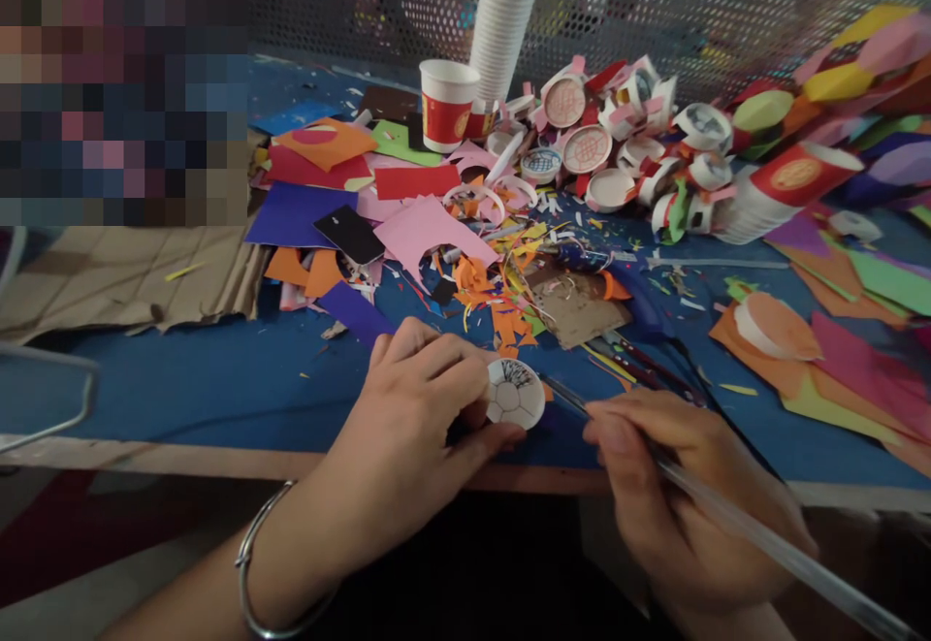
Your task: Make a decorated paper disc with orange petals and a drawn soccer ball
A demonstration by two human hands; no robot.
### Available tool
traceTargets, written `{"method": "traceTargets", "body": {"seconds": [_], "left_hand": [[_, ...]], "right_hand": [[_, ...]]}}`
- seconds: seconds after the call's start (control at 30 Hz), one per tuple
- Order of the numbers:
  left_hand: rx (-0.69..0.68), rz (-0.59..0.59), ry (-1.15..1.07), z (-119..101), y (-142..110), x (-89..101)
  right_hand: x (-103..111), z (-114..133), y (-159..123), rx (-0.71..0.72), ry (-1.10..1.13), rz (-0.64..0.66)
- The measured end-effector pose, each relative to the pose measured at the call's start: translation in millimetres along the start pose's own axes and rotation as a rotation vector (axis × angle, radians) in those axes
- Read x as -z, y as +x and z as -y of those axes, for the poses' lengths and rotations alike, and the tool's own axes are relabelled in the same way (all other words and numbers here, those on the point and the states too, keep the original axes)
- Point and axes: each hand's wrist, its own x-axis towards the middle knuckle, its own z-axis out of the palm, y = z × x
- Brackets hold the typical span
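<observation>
My left hand (429,399) pinches a small round white paper cup base (518,402) between thumb and fingers, just above the table's front edge. Black lines divide its face into a ball-like pattern, and dark scribble fills part of the top. My right hand (684,496) grips a slim pen (756,532) with a long clear barrel. Its dark tip points left, close to the base's right rim; whether they touch I cannot tell. Beyond my left fingers lie orange paper scraps (509,316) and a piece of brown cardboard (571,302).
A pile of cut cup bases (586,149) stands behind, beside a tall cup stack (505,20) and an upright red-and-white paper cup (447,108). Scissors (655,365) lie near my right hand. Coloured paper (858,369) covers the right; flattened cardboard (131,272) lies left. Perforated metal (364,1) closes the back.
</observation>
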Motion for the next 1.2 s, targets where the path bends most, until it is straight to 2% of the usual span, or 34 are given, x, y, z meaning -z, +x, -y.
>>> {"method": "traceTargets", "body": {"seconds": [0.37,0.5,0.63,0.73,0.83,1.07,1.2], "left_hand": [[0.038,0.03,0.07,-6.9,3.2,1.6],[0.008,0.068,0.057,-11.9,6.8,4.4],[0.0,-0.019,0.122,-18.6,8.9,-2.6],[0.054,-0.093,0.178,-22.0,8.7,-11.8],[0.069,-0.113,0.148,-23.7,7.0,-14.7],[-0.016,0.035,0.105,-24.1,3.7,-1.5],[-0.029,-0.025,0.057,-20.0,3.0,-4.8]], "right_hand": [[2.3,-3.9,-2.3,-0.101,0.078,-0.041],[2.0,-7.0,-3.9,-0.156,0.132,-0.059],[1.0,-10.9,-5.6,-0.204,0.205,-0.073],[0.9,-12.2,-6.3,-0.206,0.236,-0.085],[1.1,-13.0,-7.0,-0.19,0.244,-0.095],[3.3,-12.8,-5.4,-0.185,0.289,-0.072],[3.9,-12.5,-3.3,-0.154,0.309,-0.036]]}}
